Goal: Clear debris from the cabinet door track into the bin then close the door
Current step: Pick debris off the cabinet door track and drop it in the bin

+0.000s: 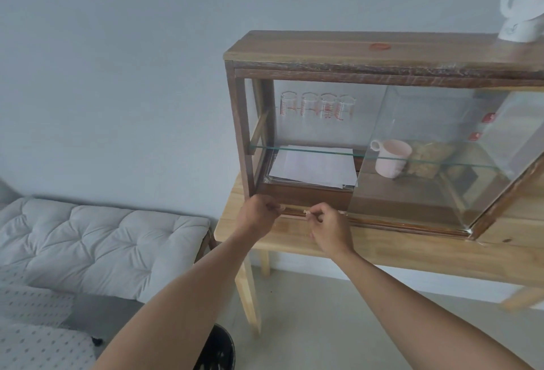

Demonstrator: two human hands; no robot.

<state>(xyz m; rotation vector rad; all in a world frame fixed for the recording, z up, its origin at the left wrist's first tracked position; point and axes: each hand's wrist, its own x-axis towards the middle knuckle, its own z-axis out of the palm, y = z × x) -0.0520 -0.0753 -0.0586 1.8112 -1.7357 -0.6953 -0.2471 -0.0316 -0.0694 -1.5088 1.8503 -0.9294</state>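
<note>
A dark wooden cabinet (238, 122) with a sliding glass door (426, 145) stands on a pale wooden table (412, 249). The door is slid to the right, so the left half is uncovered. The bottom door track (382, 223) runs along the cabinet's front edge. My left hand (259, 215) is at the track's left end, fingers curled with something small pinched in them. My right hand (329, 226) sits just to its right, thumb and forefinger pinched on a small pale piece of debris (307, 213) at the track. A black bin (217, 349) stands on the floor below, partly hidden by my left forearm.
Inside the cabinet are several glasses (316, 106), a stack of papers (315, 166), and a pink mug (393, 157) on a glass shelf. A white kettle (521, 7) stands on top. A padded grey bench (97, 240) lies to the left.
</note>
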